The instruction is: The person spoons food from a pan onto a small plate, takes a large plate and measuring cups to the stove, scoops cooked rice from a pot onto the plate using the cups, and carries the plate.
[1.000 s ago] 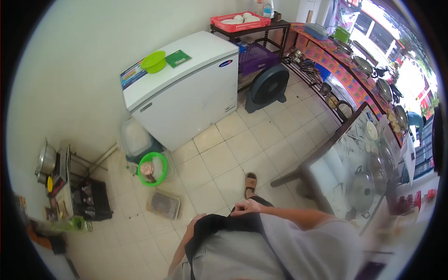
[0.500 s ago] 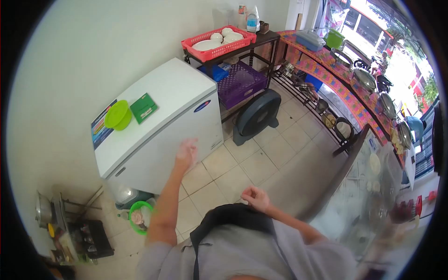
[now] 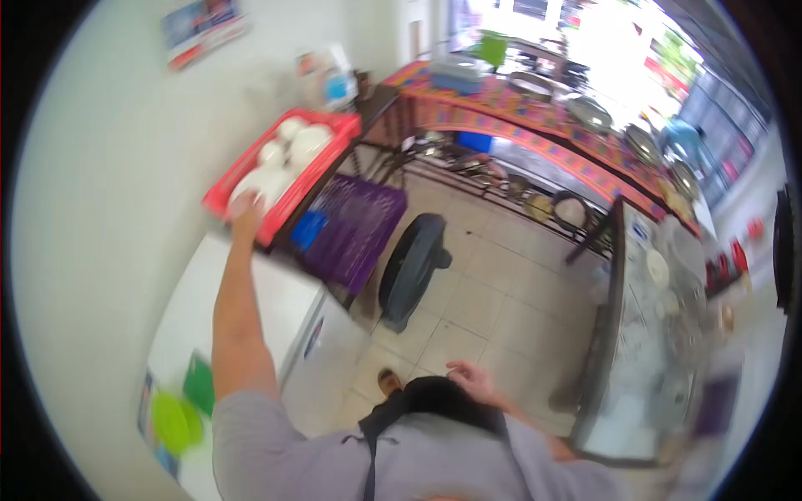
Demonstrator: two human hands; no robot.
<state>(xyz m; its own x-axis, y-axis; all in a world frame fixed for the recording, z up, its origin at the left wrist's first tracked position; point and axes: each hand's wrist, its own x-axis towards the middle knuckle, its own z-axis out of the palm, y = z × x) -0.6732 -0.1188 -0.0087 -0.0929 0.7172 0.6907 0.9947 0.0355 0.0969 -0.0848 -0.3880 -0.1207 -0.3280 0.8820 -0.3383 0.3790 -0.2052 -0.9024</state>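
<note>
My left hand [image 3: 246,209] reaches to the near end of a red plastic basket [image 3: 219,194] and touches or overlaps a white plate [image 3: 261,182] in it. Its fingers are smeared by motion, so their grip does not show. More white dishes, which look like bowls [image 3: 309,146], sit farther along the basket. Close to my waist, my right hand [image 3: 473,384] hangs with loosely bent fingers, somewhat apart, holding nothing visible.
Below my left arm is a white chest freezer [image 3: 200,288] with a lime-green bowl [image 3: 171,422] on top. A purple crate [image 3: 355,221] sits under the basket's rack. A dark fan [image 3: 413,271] stands on the floor. At right is a glass-topped counter [image 3: 622,417].
My left hand has moved from in front of the freezer up to the red basket. I have come nearer the rack, and the view has turned right. My right hand's fingers have loosened.
</note>
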